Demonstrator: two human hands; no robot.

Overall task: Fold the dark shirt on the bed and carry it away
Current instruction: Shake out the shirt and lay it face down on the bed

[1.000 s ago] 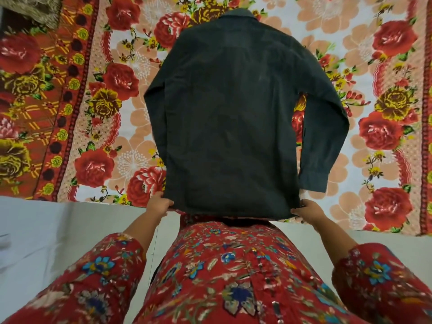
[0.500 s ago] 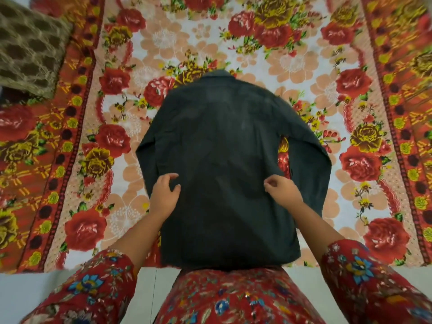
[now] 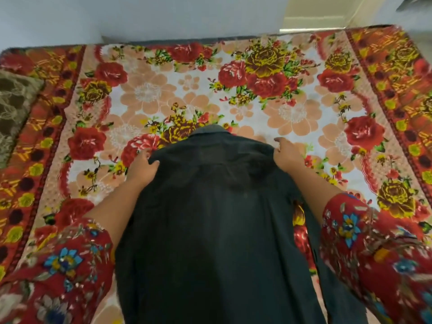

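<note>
The dark shirt [image 3: 215, 220] lies back-up on the flowered bedspread [image 3: 292, 113], collar pointing away from me. My left hand [image 3: 142, 166] grips the shirt's left shoulder, thumb over the cloth and fingers curled at its edge. At the right shoulder my right hand [image 3: 286, 153] holds the cloth, its fingers bent over the edge. The right sleeve [image 3: 327, 265] runs down alongside the body under my right forearm. The left sleeve is hidden by my left arm.
A brown patterned pillow [image 3: 14, 113] sits at the bed's left edge. A pale wall [image 3: 163, 17] stands behind the far side of the bed, with a cream doorway or cupboard [image 3: 315, 17] at the back right. My red flowered sleeves fill the lower corners.
My hands have travelled from the shirt's hem, past its middle, up to the two shoulders. The view has tilted up, so the far edge of the bed and the wall now show.
</note>
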